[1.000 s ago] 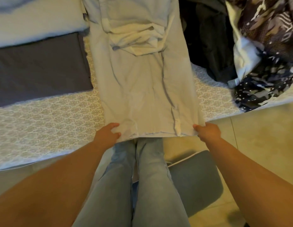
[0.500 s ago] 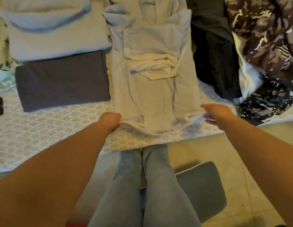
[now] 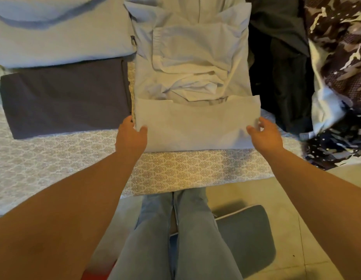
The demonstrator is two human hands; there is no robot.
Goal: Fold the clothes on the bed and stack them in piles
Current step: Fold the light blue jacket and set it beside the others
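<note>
A pale blue shirt (image 3: 191,63) lies lengthwise on the bed, sleeves bunched on its middle. Its lower part is folded up into a flat band (image 3: 195,126) near the bed's front edge. My left hand (image 3: 131,136) is at the band's left edge, thumb on top of the cloth and fingers beside it, loosely spread. My right hand (image 3: 265,134) is at the band's right edge, its thumb and fingertips resting on the cloth. Neither hand pinches the hem. To the left lie a folded dark grey garment (image 3: 64,100) and a folded light blue one (image 3: 60,35).
Unfolded dark clothes (image 3: 280,67) and a brown patterned garment (image 3: 341,57) are heaped on the right of the patterned bedspread (image 3: 195,170). My legs in jeans (image 3: 175,239) stand against the bed. A grey mat (image 3: 246,239) lies on the tiled floor.
Both hands carried the shirt's hem from the bed's edge up over its body, laid it down as a fold and let go, sliding back to the band's sides.
</note>
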